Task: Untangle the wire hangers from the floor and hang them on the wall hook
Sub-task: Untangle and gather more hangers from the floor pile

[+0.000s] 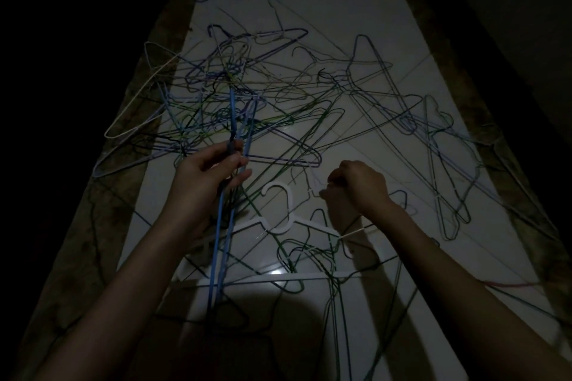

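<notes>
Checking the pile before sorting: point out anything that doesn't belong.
One white plastic hanger lies among the wire hangers on the floor, between the left hand and the right hand; it is thicker.

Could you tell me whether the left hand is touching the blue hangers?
Touching: the head view shows the left hand with fingers curled round the blue hangers.

Two bare forearms, no sleeves; left hand (207, 170), right hand (360, 185) ungloved.

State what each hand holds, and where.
Left hand grips the blue hanger partway along its wires. Right hand pinches a thin wire; which hanger cannot be told.
</notes>
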Available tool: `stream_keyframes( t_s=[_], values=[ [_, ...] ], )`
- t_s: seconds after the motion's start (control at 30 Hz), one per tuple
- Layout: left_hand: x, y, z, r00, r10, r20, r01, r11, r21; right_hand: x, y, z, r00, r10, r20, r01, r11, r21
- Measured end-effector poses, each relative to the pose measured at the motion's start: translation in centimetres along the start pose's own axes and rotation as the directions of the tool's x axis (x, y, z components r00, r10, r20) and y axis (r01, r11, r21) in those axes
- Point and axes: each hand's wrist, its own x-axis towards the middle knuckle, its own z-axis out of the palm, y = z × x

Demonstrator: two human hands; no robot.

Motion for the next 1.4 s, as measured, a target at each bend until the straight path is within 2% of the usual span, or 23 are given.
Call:
stream_keyframes(
  t_s=[0.2,0.37,0.73,0.83,0.93,1.0,1.4],
  values=[
    [-0.6,-0.1,0.3,1.000,-0.011,0.015,0.012,1.000,-0.028,-0.8,0.7,0.7,0.984,0.175,-0.038,-0.170,0.980,0.107],
    [-0.8,-0.1,0.7,1.000,-0.021,0.007,0.021,0.999,-0.035,-0.4,0.8,1.4,0.964,0.261,-0.043,-0.251,0.953,0.171],
    [-1.1,-0.6,0.2,0.999,-0.046,0.001,0.046,0.999,0.003,0.1,0.3,1.0,0.968,0.217,-0.127,-0.201,0.972,0.124],
    [-1.2,-0.6,0.4,0.998,-0.055,-0.002,0.055,0.998,-0.013,-0.4,-0.2,2.4,0.947,0.288,-0.142,-0.248,0.936,0.250],
    [-1.2,-0.7,0.7,0.998,-0.060,-0.016,0.060,0.998,-0.021,-0.7,-0.9,3.8,0.914,0.386,-0.127,-0.292,0.841,0.456],
    [-1.1,-0.7,0.9,0.998,-0.061,-0.022,0.061,0.998,-0.021,-0.8,-1.3,4.2,0.899,0.421,-0.120,-0.300,0.792,0.531],
    [-0.7,-1.4,0.9,0.997,-0.079,0.009,0.079,0.997,0.000,-0.2,-0.1,3.6,0.877,0.460,-0.140,-0.301,0.752,0.586]
  ],
)
